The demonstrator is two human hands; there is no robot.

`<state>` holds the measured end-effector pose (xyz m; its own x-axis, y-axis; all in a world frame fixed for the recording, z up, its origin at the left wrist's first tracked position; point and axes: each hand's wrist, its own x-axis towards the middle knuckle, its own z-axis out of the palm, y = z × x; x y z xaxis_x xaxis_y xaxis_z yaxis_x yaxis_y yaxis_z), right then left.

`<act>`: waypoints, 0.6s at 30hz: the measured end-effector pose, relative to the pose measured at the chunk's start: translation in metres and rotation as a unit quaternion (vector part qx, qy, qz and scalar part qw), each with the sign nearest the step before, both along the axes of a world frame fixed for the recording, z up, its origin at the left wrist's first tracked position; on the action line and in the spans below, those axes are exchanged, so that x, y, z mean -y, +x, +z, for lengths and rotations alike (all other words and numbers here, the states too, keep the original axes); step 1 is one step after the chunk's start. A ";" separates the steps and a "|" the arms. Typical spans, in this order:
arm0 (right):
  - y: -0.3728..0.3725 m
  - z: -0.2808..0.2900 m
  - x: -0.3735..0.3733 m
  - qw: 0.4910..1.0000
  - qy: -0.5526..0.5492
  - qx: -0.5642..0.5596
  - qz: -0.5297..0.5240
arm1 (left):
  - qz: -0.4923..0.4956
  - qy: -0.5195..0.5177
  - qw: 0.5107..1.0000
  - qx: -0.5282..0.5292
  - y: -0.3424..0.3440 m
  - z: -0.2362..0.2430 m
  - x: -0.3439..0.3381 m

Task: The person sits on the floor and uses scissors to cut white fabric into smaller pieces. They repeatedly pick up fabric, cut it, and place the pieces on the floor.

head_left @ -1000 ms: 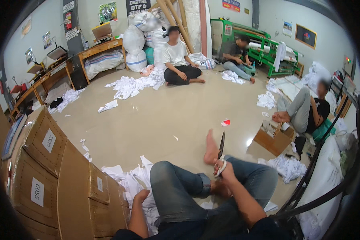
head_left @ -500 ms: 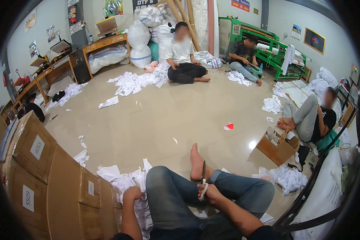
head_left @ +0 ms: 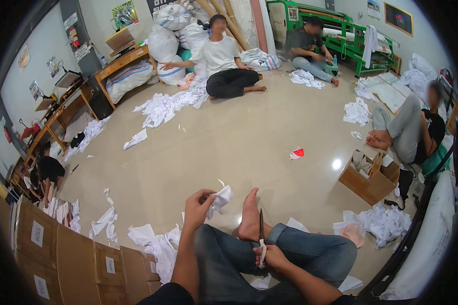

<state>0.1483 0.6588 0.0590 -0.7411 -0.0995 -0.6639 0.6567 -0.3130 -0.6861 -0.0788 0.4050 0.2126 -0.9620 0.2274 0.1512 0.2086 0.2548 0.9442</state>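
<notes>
My left hand (head_left: 198, 207) is raised above my left knee, its fingers closed on a small piece of white cloth (head_left: 220, 200) that hangs from the fingertips. My right hand (head_left: 274, 257) grips white-handled scissors (head_left: 262, 244) over my crossed legs. The dark blades point up and away, beside my bare foot (head_left: 249, 216); they look closed together. To the left of my left knee lies a heap of white cloth pieces (head_left: 160, 249) on the floor.
Cardboard boxes (head_left: 76, 254) are stacked at my left. An open carton (head_left: 369, 178) and a white cloth pile (head_left: 387, 223) lie at right. Several people sit around the room; one in a white shirt (head_left: 221, 56) sits beside cloth scraps. A red-and-white scrap (head_left: 297, 153) lies mid-floor.
My left hand has risen from the cloth heap, bringing a white piece up in front of me. The scissors stay in my right hand. The white-shirted person has stretched an arm out sideways.
</notes>
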 end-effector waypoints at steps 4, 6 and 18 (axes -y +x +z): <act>0.001 0.025 -0.012 0.928 0.321 -0.083 0.172 | -0.070 0.236 0.965 0.095 -0.058 -0.060 -0.051; -0.003 0.010 -0.021 0.861 0.429 -0.134 0.237 | -0.076 0.331 0.920 0.194 -0.074 -0.096 -0.083; -0.052 0.125 -0.099 0.750 0.550 -0.260 0.261 | -0.399 0.042 0.911 0.093 -0.005 -0.138 -0.158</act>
